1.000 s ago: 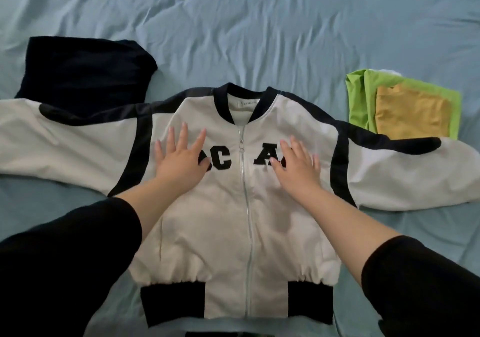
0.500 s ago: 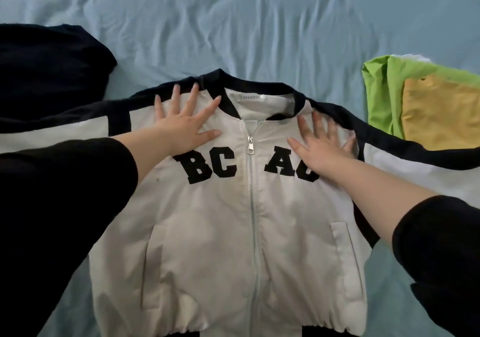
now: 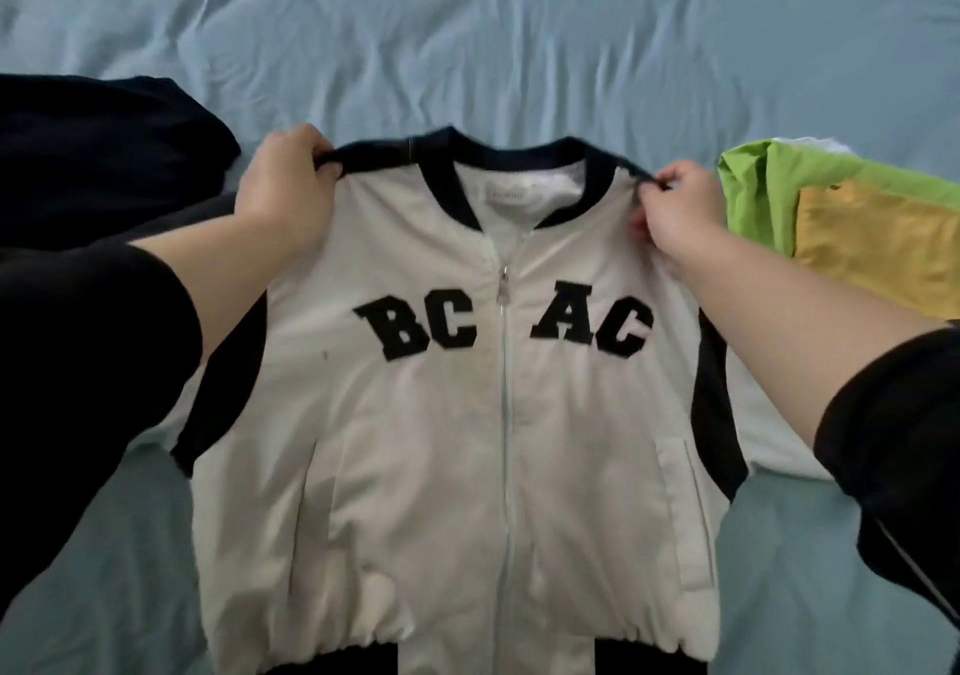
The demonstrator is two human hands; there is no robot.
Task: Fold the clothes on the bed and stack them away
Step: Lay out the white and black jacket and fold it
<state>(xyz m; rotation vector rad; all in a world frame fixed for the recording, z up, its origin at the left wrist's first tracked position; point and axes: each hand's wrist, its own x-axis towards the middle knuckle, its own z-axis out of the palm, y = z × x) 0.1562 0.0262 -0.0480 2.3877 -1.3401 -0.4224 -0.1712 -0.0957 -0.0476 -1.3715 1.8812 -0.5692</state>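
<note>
I'm working from one view only, a wide-angle camera worn on the person's head, facing forward and tilted down over the bed sheet [image 3: 519, 40]. It sits near. The white jacket [image 3: 498, 440] fills the centre and runs off the bottom edge, the left hand [image 3: 283, 191] and right hand [image 3: 675, 211] reach in from the lower corners, and the green and yellow stack [image 3: 857, 217] is cut by the right edge.

BC letters [image 3: 415, 326]: stitched in chunky black on the white jacket [image 3: 415, 466], at 9 o'clock from the zip pull [image 3: 502, 279]
AC letters [image 3: 592, 318]: same style, at 3 o'clock
neck tag [image 3: 506, 197]: at 12 o'clock, print too blurry to be read tbh
</note>
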